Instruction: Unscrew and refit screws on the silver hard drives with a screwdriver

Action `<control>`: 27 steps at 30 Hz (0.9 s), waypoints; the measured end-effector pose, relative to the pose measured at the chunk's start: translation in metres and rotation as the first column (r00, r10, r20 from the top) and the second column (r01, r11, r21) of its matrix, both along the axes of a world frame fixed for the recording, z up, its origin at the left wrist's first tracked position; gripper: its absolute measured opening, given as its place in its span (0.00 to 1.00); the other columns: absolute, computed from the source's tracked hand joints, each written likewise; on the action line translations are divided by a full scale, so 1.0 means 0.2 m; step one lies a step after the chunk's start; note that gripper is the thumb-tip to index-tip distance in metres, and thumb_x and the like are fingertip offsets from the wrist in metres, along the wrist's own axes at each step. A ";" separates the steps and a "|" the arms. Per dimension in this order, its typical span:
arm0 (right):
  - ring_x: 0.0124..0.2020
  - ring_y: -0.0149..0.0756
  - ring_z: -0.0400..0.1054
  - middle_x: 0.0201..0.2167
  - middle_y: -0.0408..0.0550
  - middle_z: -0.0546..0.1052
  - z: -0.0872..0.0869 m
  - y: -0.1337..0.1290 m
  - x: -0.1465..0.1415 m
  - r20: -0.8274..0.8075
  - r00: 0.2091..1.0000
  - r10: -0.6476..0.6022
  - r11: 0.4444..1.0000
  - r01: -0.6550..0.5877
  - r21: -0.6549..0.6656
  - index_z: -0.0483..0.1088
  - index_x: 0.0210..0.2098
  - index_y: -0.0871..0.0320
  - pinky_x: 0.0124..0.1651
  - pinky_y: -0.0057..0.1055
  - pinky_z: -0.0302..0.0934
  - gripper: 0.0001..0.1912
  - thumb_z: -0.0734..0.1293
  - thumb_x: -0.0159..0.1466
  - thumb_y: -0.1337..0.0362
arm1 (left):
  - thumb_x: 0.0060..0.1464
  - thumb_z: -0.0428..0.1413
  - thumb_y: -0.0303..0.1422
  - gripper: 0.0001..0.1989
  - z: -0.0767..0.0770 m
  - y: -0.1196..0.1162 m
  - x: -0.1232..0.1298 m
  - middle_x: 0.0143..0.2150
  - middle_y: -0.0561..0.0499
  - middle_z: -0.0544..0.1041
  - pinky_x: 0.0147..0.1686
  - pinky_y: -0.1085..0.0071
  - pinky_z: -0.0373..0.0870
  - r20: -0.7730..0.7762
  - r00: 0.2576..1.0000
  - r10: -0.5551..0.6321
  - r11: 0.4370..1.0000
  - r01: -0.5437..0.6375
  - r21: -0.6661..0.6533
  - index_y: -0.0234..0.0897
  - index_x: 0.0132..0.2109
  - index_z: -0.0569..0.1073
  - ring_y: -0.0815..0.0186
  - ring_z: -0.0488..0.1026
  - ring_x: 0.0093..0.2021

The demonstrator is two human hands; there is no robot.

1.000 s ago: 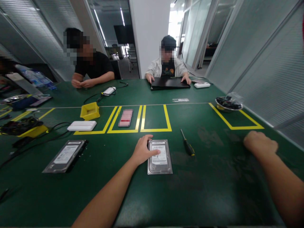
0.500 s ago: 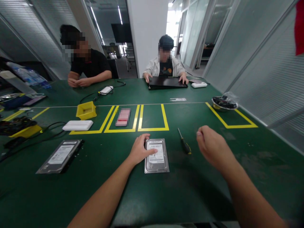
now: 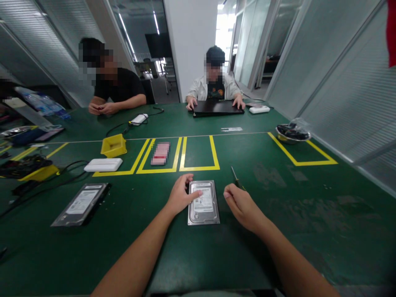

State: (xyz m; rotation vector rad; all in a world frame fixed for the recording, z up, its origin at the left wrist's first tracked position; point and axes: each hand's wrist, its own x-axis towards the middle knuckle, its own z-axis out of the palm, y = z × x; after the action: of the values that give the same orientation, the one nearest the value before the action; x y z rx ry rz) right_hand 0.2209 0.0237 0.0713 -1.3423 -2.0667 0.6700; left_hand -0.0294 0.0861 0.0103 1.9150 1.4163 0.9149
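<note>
A silver hard drive (image 3: 206, 210) with a white label lies flat on the green table in front of me. My left hand (image 3: 182, 196) is closed at its left side, thumb laid over the label and fingers along the left edge. To the drive's right, apart from it, my right hand (image 3: 243, 206) has its fingers curled together. Whatever may be inside that hand is hidden. Just behind it a screwdriver (image 3: 235, 176) lies on the table, its shaft showing and most of its handle covered by the hand.
Another hard drive (image 3: 81, 203) lies at left, near a white power strip (image 3: 103, 165) and a yellow bin (image 3: 114, 145). Yellow tape marks rectangles on the table (image 3: 173, 255). A metal bowl (image 3: 292, 134) of dark parts stands at right. Two people sit opposite, one holding a black panel (image 3: 218, 107).
My right hand has moved left and slightly down, closer to the hard drive, and now covers most of the screwdriver's handle. The left hand stays on the drive.
</note>
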 end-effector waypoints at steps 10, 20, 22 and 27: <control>0.31 0.35 0.65 0.31 0.44 0.70 -0.03 -0.01 -0.02 0.026 1.000 0.013 1.000 -0.012 -0.023 0.61 0.36 0.54 0.34 0.30 0.55 0.09 0.54 0.72 0.62 | 0.63 0.50 0.40 0.14 0.06 0.03 -0.03 0.50 0.46 0.76 0.51 0.62 0.71 -0.078 0.997 0.022 0.997 -0.016 0.078 0.38 0.49 0.73 0.59 0.73 0.52; 0.29 0.35 0.64 0.28 0.47 0.72 -0.11 -0.03 -0.05 0.390 0.915 0.100 0.992 -0.123 0.036 0.64 0.33 0.58 0.33 0.31 0.51 0.07 0.57 0.66 0.68 | 0.62 0.49 0.38 0.20 0.04 0.07 -0.22 0.54 0.37 0.73 0.59 0.55 0.65 -0.561 0.809 0.173 0.978 -0.074 0.194 0.29 0.55 0.69 0.51 0.69 0.57; 0.28 0.35 0.65 0.27 0.47 0.73 -0.11 -0.03 -0.04 0.416 0.902 0.115 0.989 -0.142 0.033 0.65 0.33 0.59 0.32 0.31 0.50 0.07 0.57 0.66 0.67 | 0.62 0.49 0.41 0.24 0.01 0.08 -0.27 0.57 0.35 0.72 0.62 0.55 0.63 -0.617 0.759 0.209 0.974 -0.104 0.201 0.28 0.57 0.68 0.49 0.67 0.60; 0.30 0.35 0.68 0.29 0.47 0.75 -0.12 -0.03 -0.04 0.443 0.880 0.168 0.978 -0.204 0.034 0.67 0.34 0.59 0.34 0.32 0.51 0.11 0.56 0.69 0.64 | 0.61 0.45 0.51 0.37 -0.05 0.11 -0.38 0.65 0.30 0.63 0.66 0.52 0.55 -0.694 0.652 0.305 0.951 -0.248 0.185 0.21 0.63 0.63 0.44 0.58 0.67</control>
State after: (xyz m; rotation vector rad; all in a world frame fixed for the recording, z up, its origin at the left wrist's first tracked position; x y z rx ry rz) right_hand 0.2128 0.0180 0.0471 -1.3518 -2.5794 0.3747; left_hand -0.1053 0.1077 0.0004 2.2777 2.2027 0.3073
